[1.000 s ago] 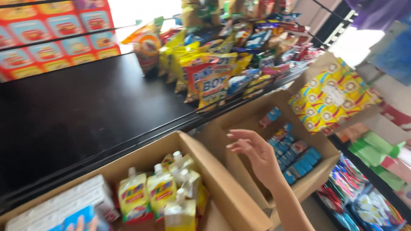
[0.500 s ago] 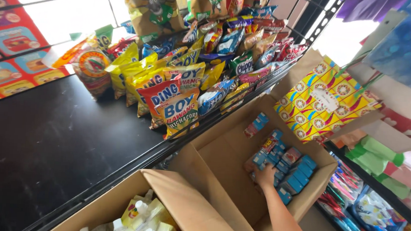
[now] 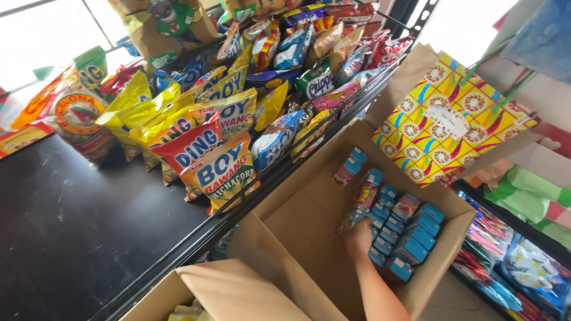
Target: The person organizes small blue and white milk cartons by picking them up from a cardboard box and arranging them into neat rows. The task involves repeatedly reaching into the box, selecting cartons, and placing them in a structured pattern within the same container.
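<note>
Right hand deep in the cardboard box, against small blue cartons (grip unclear); left unseen

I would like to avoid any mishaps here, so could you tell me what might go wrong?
The right hand reaches deep into the cardboard box among the small blue packs; pulling one out may topple its neighbours. The snack bags lean at the shelf edge above the box, so a nudge could tip them in.

Right hand fingers hidden among small blue packets, grip unclear; forearm cut off at bottom edge. Near cardboard box contents cropped.
</note>
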